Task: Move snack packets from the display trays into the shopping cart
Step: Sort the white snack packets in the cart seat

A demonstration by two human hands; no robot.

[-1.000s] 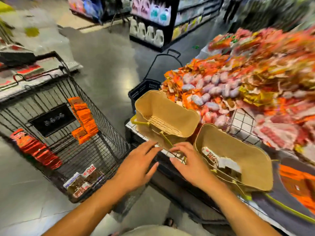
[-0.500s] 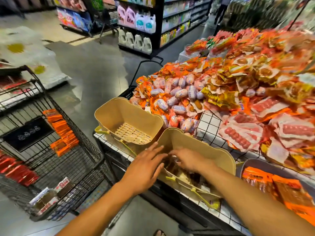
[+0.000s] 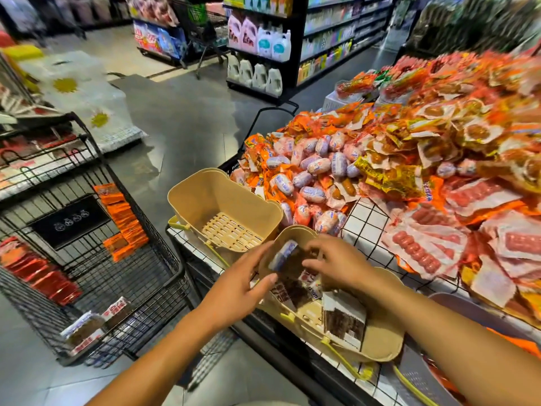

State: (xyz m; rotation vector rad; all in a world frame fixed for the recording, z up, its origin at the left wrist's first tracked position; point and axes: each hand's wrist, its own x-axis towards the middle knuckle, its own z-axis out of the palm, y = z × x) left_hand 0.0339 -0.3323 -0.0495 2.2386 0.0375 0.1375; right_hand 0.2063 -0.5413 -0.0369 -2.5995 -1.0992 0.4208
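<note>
shopping cart (image 3: 146,282), far left: orange packets (image 3: 123,221) against its wire wall, brown packets (image 3: 96,320) on its floor. empty beige tray (image 3: 202,197), on the display edge. left hand (image 3: 237,288): fingers straight and spread, at the rim of the second tray (image 3: 383,341). snack packet (image 3: 285,254): raised over the second tray, pinched by the curled fingers of the right hand (image 3: 342,265). second tray: more brown packets inside. heaped snack display (image 3: 409,159), far right.

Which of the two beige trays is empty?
The farther tray, beyond the left hand: only its bare slotted bottom shows. The nearer tray, under the right hand, holds brown packets.
</note>
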